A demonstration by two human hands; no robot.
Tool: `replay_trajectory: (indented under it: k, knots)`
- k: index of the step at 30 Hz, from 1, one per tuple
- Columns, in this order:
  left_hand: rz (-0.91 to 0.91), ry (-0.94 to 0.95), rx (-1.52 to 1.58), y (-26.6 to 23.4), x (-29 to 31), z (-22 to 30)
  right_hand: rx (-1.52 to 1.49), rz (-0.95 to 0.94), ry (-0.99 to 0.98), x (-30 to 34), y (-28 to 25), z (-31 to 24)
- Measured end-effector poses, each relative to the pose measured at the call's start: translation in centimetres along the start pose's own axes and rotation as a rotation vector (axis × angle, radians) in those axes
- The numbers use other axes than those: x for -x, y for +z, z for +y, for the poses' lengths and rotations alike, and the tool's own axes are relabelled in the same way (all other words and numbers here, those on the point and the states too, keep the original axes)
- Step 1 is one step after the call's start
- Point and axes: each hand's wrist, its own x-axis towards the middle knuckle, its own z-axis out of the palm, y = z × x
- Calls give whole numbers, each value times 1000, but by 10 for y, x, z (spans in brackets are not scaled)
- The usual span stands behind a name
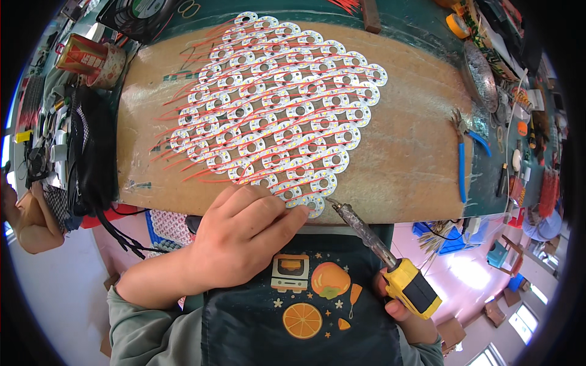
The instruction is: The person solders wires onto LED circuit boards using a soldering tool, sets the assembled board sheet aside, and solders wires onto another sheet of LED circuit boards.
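A sheet of linked white round LED boards (275, 96) lies on a brown work board, with thin red wires (204, 180) running across its rows and sticking out at the left. My left hand (241, 229) rests at the sheet's near corner, fingers bent and pressed together. Its index fingertip touches the nearest LED board (313, 206); what the other fingers hold, if anything, is hidden. In my right hand (397, 307) is a yellow and black soldering iron (417, 288), its tip pointing up-left, close to that nearest board. I cannot tell whether the tip touches it.
Blue-handled pliers (462, 158) lie at the right edge of the brown work board (409, 152). A black fan (139, 15) sits at the far left, near a patterned cup (110, 67). Tools and a roll of yellow tape (456, 25) crowd the right. Another person's arm (33, 222) shows at far left.
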Motion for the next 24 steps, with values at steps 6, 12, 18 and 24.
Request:
replay_trajectory:
  k: [6,12,18,24]
  knots:
    - [47,-10,-87,9,3,-2,73,-3,-44,-2,4,2]
    - [23,11,-112,11,4,-3,96,-37,-11,-11,5,-5]
    - [15,2,-110,10,1,0,69,-51,-21,-13,8,-4]
    - [6,7,-120,11,2,1,69,-23,-74,-12,10,-1]
